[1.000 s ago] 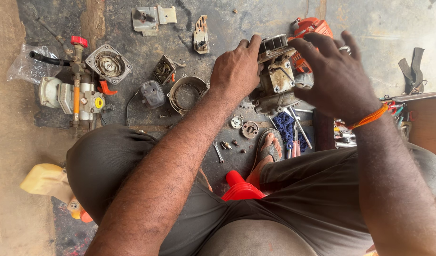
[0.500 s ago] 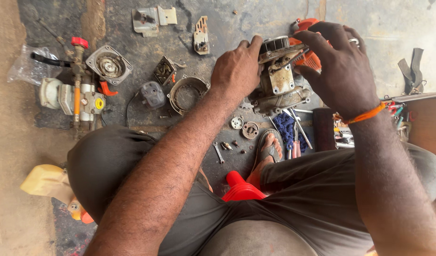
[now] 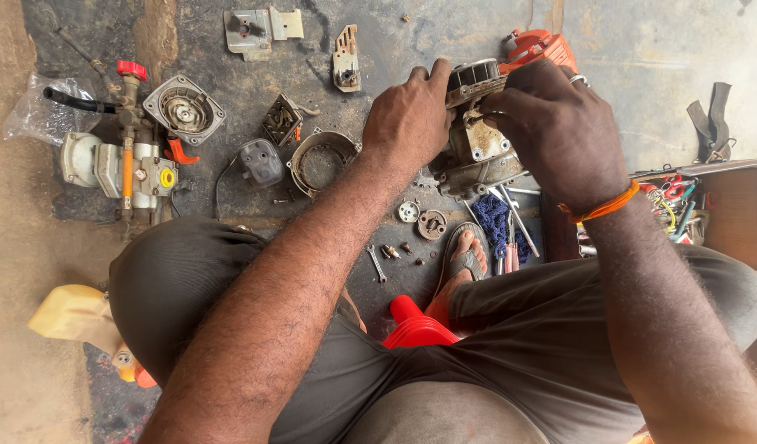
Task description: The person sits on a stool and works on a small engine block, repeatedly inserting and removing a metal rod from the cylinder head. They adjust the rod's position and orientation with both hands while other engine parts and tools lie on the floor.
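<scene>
On the dark floor near the top middle, a small grey engine block was held up between both hands; the left hand kept a closed grip on its left side, fingers curled over the top edge; the right hand, with a ring and an orange wrist cord, gripped its right side from above, fingers bent onto the metal; an orange cover lay just behind the block; a round metal ring and a black muffler lay to the left; a pump with a red cap sat well apart at far left; a spanner lay near a sandalled foot.
</scene>
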Motion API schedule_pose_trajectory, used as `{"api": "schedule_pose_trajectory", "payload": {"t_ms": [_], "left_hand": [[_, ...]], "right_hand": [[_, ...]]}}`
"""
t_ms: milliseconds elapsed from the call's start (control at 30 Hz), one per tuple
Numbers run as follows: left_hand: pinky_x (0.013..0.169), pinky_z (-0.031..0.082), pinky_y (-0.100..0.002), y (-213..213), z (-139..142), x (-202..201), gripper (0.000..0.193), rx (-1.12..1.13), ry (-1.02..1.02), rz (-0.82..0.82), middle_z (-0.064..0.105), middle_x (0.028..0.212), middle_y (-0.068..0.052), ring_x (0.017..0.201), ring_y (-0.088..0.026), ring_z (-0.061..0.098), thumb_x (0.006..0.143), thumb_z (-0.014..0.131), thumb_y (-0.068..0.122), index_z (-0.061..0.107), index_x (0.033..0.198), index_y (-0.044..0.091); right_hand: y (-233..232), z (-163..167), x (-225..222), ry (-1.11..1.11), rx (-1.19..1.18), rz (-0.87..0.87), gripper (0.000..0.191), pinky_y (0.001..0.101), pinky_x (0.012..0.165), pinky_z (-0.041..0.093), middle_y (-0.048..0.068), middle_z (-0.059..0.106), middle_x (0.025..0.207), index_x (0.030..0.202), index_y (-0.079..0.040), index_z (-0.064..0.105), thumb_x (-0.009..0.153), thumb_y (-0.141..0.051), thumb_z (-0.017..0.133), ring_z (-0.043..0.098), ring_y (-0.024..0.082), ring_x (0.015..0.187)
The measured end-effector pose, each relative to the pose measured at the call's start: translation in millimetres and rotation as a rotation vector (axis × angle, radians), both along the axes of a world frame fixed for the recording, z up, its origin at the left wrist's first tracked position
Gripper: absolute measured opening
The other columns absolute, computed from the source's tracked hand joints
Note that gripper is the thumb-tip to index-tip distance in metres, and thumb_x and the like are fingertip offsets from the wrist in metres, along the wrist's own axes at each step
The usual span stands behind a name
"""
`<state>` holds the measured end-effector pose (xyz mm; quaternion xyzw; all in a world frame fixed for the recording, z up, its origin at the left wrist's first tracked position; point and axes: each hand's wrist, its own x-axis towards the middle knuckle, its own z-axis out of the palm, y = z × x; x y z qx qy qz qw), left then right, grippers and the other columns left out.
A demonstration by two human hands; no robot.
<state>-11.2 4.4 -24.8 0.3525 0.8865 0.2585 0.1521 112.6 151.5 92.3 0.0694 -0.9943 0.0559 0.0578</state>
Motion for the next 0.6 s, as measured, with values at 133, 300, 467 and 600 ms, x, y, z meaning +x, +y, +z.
{"api": "schedule_pose_trajectory", "payload": {"t_ms": [133, 300, 467, 600], "left_hand": [[0.063, 0.069, -0.041, -0.4, 0.5, -1.0, 0.06, 0.017, -0.011, -0.008, 0.067, 0.111, -0.026, 0.085, -0.037, 0.076, 0.093, 0.077, 0.024, 0.044, 0.137, 0.002], [0.059, 0.069, -0.039, 0.1, -0.2, -1.8, 0.058, 0.002, -0.061, -0.005, 0.066, 0.113, -0.026, 0.08, -0.034, 0.077, 0.093, 0.075, 0.018, 0.043, 0.139, 0.002], [0.06, 0.068, -0.04, -0.2, 0.1, -0.3, 0.057, 0.017, -0.072, 0.004, 0.067, 0.11, -0.025, 0.08, -0.034, 0.076, 0.094, 0.076, 0.022, 0.044, 0.136, 0.002], [0.06, 0.069, -0.041, 1.1, 1.5, -0.8, 0.058, 0.0, -0.024, -0.005, 0.066, 0.112, -0.027, 0.081, -0.036, 0.076, 0.093, 0.076, 0.02, 0.043, 0.136, 0.001]], "right_hand": [[2.3, -2.3, -3.0, 0.068, 0.095, 0.053, 0.009, 0.037, 0.08, 0.06, 0.003, 0.069, 0.114, 0.114, -0.016, 0.078, 0.106, -0.017, 0.077, 0.072, 0.023, 0.098], [7.3, -0.2, -2.0, 0.072, 0.012, 0.036, 0.009, 0.0339, 0.075, 0.06, 0.005, 0.074, 0.112, 0.112, -0.013, 0.077, 0.108, -0.021, 0.077, 0.072, 0.018, 0.089], [3.0, 4.7, 0.3, -0.1, -0.21, -0.172, 0.014, 0.0373, 0.077, 0.061, 0.006, 0.078, 0.101, 0.108, -0.006, 0.074, 0.106, -0.02, 0.076, 0.075, 0.018, 0.085], [-1.7, 5.2, -5.2, -0.147, -0.293, -0.279, 0.019, 0.0371, 0.074, 0.059, 0.01, 0.078, 0.093, 0.1, -0.003, 0.073, 0.102, -0.021, 0.078, 0.077, 0.02, 0.083]]}}
